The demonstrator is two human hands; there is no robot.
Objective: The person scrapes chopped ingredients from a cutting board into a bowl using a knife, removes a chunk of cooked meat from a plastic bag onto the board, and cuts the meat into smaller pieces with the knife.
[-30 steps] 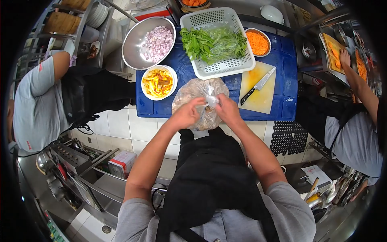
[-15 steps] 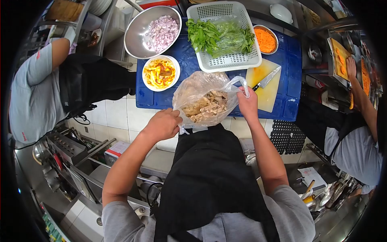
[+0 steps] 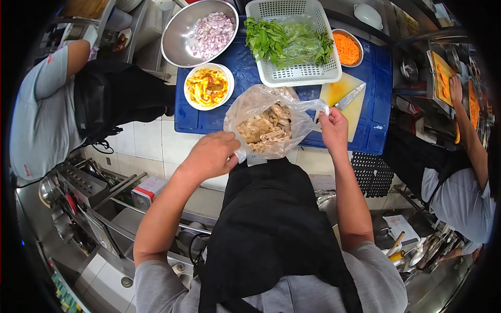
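Observation:
A clear plastic bag (image 3: 237, 112) hangs open between my hands at the near edge of the blue table. Brown chunks that look like cooked meat (image 3: 269, 128) fill its lower part. My left hand (image 3: 213, 155) is closed on the bag's left edge, with a bit of plastic poking out below the fingers. At the other side, my right hand (image 3: 334, 128) pinches a stretched, twisted handle of the bag. Just beyond that hand, a knife (image 3: 350, 96) lies on a yellowed cutting board (image 3: 357, 119), its handle partly hidden by the bag.
On the blue table (image 3: 373, 104) stand a steel bowl of chopped onion (image 3: 211, 36), a white bowl with yellow-red sauce (image 3: 207, 87), a white basket (image 3: 297, 79) of bagged greens and a bowl of shredded carrot (image 3: 346, 48). Co-workers stand left (image 3: 44, 115) and right (image 3: 459, 193).
My right hand has moved slightly right and nearer, pulling the bag's handle tauter. The bag's mouth has widened, showing more of the meat. My left hand keeps its hold.

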